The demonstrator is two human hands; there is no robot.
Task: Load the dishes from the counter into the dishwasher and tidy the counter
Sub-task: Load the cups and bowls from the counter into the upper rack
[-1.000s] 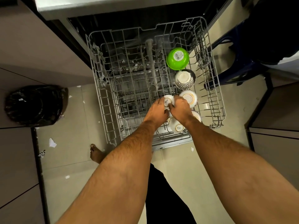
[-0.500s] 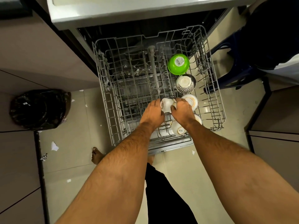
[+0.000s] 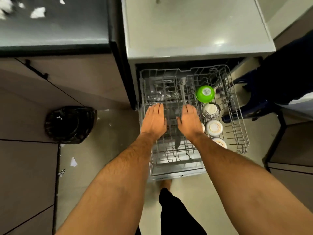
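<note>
Both hands are hovering flat and empty over the pulled-out dishwasher rack (image 3: 240, 126), palms down and fingers stretched toward twelve o'clock. The left hand (image 3: 154, 119) is lying open above the rack's left half, holding nothing, and the right hand (image 3: 188, 120) is spreading open just beside it at three o'clock, also holding nothing; a narrow strip of wire grid is showing between them. Four bowls are sitting upside down in a line along the rack's right side. The green bowl (image 3: 205, 93) is resting farthest back, at about one o'clock from the right hand, with a white sticker on its base. The patterned bowl (image 3: 211, 110) is sitting just beside it toward six o'clock, at about three o'clock from the right fingertips. A white bowl (image 3: 214, 128) with a tan ring is following next in the line, and another white bowl (image 3: 219, 142) is peeking out at the front, partly hidden behind the right forearm. A black bin bag (image 3: 70, 124) is standing on the floor at nine o'clock from the left hand, well apart from the rack, with a paper scrap (image 3: 73, 161) lying on the tiles nearer the viewer.
</note>
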